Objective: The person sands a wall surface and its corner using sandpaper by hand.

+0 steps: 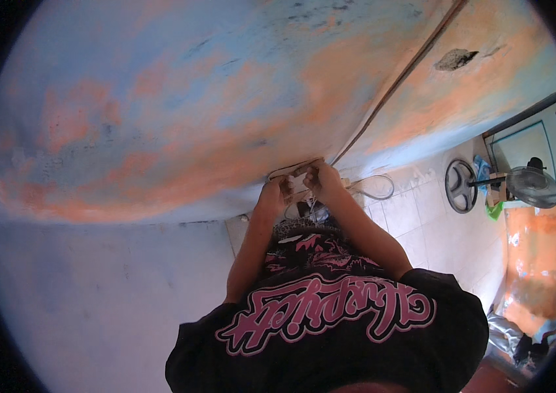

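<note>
Both my hands are raised against the painted wall, at a shallow rectangular recess point(296, 169) with a dark edge. My left hand point(282, 190) is at its left end, fingers curled in. My right hand point(320, 178) is at the right end, its fingers pinched together. A small pale piece point(299, 181) shows between the hands; its kind is too small to tell. Whatever sits in my fingertips is hidden. Just right of my right wrist, a pale cable point(383, 188) bends in a loop.
The blue and orange wall point(225, 98) carries a long brown strip point(399, 82) and a broken hole point(456, 59). A stand fan point(533, 187) with a round base stands right, near a pale door point(533, 147). Light tiles point(412, 219) cover the floor. Bundled things point(520, 340) lie lower right.
</note>
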Available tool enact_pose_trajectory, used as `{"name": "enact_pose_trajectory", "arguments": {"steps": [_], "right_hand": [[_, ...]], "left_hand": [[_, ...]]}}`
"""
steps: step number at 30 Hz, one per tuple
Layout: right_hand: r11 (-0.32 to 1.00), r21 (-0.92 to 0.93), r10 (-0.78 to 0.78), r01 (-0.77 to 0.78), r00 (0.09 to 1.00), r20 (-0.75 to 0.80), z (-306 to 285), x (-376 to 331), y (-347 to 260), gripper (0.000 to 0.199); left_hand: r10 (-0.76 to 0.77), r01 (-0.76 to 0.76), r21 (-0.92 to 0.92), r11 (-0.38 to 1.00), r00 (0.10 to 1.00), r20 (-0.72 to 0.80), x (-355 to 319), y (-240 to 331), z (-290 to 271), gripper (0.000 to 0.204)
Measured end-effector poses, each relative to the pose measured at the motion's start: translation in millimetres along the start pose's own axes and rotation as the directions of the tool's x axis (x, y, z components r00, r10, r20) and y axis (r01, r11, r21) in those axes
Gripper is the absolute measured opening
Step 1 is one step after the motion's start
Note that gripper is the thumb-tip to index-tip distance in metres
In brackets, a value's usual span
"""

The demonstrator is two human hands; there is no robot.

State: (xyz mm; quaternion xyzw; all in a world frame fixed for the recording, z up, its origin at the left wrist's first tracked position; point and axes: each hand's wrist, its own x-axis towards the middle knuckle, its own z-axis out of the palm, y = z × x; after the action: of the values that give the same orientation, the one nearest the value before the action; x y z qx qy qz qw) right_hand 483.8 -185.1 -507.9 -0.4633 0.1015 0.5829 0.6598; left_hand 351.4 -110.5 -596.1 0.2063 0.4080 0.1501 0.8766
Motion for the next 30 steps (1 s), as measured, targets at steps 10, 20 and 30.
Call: {"name": "enact_pose_trajectory", "arguments": {"steps": [10, 20, 30], "right_hand": [[0.99, -0.074, 0.119, -0.122, 0.992, -0.047, 24.8, 14.8, 34.7, 0.008], [0.913, -0.392, -0.017, 0.11, 0.972, 0.234, 23.4, 29.9, 88.6, 0.011], [0.985, -0.115, 0.135, -0.127, 0.989, 0.067, 51.9, 27.0, 112.7, 0.017]], "left_hand": [[0.074, -0.09, -0.078, 0.993, 0.98, -0.186, -36.6, 17.3, -24.1, 0.019], [0.105, -0.133, -0.077, 0.988, 0.95, -0.294, -64.4, 28.7, -62.3, 0.021], [0.089, -0.11, -0.059, 0.992, 0.953, -0.289, -72.3, 37.1, -100.5, 0.021]]}}
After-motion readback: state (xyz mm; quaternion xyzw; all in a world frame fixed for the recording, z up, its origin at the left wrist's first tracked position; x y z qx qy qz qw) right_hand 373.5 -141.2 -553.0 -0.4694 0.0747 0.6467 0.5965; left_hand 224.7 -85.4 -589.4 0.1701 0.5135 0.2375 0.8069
